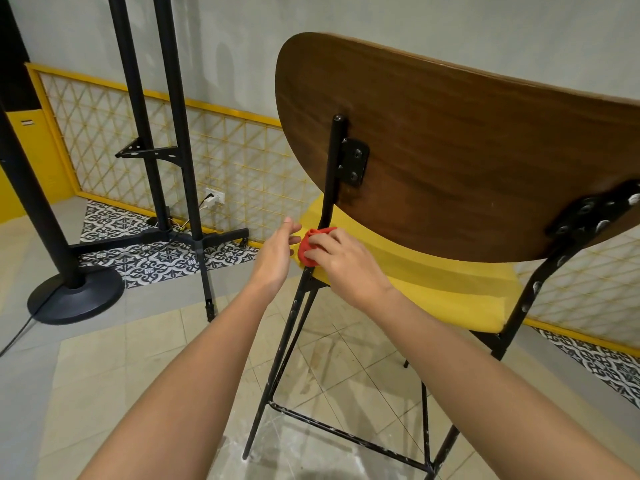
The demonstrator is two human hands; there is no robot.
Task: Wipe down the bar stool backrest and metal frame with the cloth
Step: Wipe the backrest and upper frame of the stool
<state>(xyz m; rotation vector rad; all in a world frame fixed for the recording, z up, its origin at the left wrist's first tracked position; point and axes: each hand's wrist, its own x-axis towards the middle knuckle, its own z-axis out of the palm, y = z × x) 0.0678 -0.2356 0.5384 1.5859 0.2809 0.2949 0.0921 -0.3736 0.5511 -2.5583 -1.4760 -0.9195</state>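
The bar stool fills the right half of the view, seen from behind: a curved brown wooden backrest [450,161], a yellow seat [443,292] and a black metal frame [329,174] flecked with white. My right hand [341,261] grips a bunched red cloth [308,245] around the left rear upright, just where it meets the seat. My left hand [277,254] hovers beside the cloth with fingers straight, holding nothing; whether it touches the cloth I cannot tell.
A black stand [173,133] with two tall poles and wheeled feet rises at the left. A round black base [74,296] sits on the tiled floor. A yellow lattice panel [214,157] with a wall socket [215,196] lines the wall.
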